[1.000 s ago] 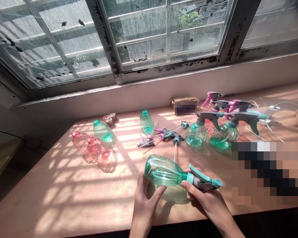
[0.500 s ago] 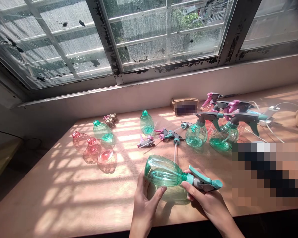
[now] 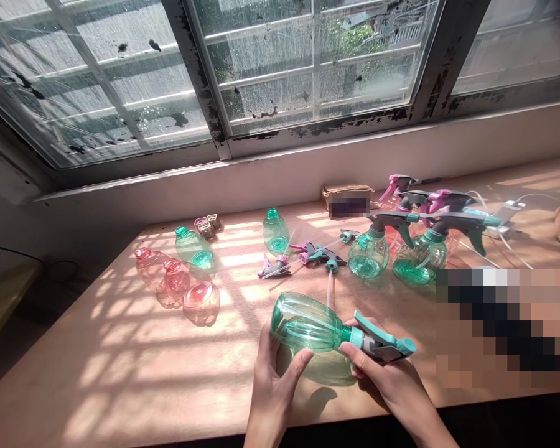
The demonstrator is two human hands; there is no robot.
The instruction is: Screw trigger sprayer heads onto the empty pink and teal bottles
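Note:
A clear green spray bottle [image 3: 305, 326] lies tilted just above the wooden table [image 3: 121, 373], its base toward the left. My left hand [image 3: 273, 379] is wrapped round the bottle's body, thumb on its near side. My right hand [image 3: 392, 386] grips the teal and grey trigger head [image 3: 378, 341] at the bottle's neck.
Several pink bottles without heads [image 3: 177, 283] lie at the left, with green ones [image 3: 193, 247] behind them. Loose trigger heads [image 3: 308, 255] lie mid-table. Several bottles fitted with heads [image 3: 401, 246] stand at the right, near a small box [image 3: 348, 198] and a white cable [image 3: 513, 208].

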